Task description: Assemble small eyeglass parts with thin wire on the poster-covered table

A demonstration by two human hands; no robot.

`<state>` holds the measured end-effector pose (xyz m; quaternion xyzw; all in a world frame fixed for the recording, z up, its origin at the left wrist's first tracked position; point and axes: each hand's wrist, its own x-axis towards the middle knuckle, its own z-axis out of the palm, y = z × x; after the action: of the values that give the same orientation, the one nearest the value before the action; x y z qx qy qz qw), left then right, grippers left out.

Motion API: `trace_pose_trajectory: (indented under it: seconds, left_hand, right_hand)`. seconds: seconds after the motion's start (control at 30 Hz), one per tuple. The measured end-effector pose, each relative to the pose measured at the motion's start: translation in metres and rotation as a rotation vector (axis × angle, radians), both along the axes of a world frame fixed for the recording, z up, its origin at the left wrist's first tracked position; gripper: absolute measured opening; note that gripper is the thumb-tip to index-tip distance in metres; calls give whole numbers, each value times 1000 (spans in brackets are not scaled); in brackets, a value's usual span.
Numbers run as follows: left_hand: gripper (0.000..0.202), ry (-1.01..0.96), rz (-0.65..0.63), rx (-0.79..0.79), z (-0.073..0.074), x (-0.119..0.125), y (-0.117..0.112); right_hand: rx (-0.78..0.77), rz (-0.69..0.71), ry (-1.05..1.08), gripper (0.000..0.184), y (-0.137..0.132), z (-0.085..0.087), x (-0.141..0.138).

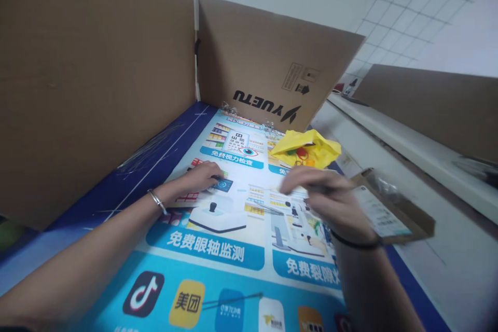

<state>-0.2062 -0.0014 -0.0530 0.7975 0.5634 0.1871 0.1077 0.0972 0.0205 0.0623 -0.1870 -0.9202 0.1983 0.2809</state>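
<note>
My left hand (204,176) rests on a printed poster (249,238), its fingers curled together beside a printed dark screen. Whatever they may hold is hidden. Above the poster, to the right, my right hand (334,199) is smeared by motion. Its fingers are bent round a small dark thing that I cannot make out. A yellow bag (321,153) lies beyond the right hand, with small red, green and orange pieces at its mouth. Near the front of the poster lies a thin dark two-pronged piece (233,301).
Tall cardboard panels stand at the left (97,72) and back (257,52). Small clear shiny bits (229,109) lie along the back edge. At the right is an open cardboard box (418,223) with a labelled sheet and clear plastic, near a white ledge (408,145).
</note>
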Motion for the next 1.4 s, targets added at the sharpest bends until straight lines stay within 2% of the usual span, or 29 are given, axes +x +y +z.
trace_pose_trajectory:
  seconds: [0.13, 0.23, 0.3, 0.53, 0.77, 0.93, 1.03, 1.1, 1.23, 1.33, 1.4]
  left_hand:
    - [22, 5, -20, -20, 5, 1, -2]
    - [21, -5, -54, -31, 4, -1, -2]
    - [20, -5, -80, -35, 3, -3, -1]
    - [26, -34, -117, -14, -2, -7, 4]
    - [31, -104, -117, -11, -11, -13, 9]
    - [39, -133, -96, -36, -12, -16, 10]
    - [41, -128, -82, -19, -11, -15, 9]
    - [41, -125, -59, -3, -9, -14, 8]
    - [32, -106, -6, 79, -1, -12, 2]
    - [27, -74, 55, 174, 8, -11, -3]
    - [25, -62, 100, 228, 16, -8, -7]
  right_hand:
    - [-83, -191, -231, 27, 13, -55, -45]
    - [25, -245, -416, 34, 15, -93, -66]
    - [89, -262, -491, 40, 11, -107, -73]
    - [182, -338, -501, 51, -7, -113, -86]
    - [260, -319, -484, 55, -11, -116, -84]
    - [302, -335, -463, 46, -15, -111, -86]
    - [375, -365, -469, 36, -32, -94, -81]
    - [421, -325, -489, 28, -52, -77, -71]
    - [385, -265, -487, 25, -99, -43, -37]
    - [324, -304, -450, 25, -132, -22, 2]
    - [274, -391, -345, 21, -150, -12, 34]
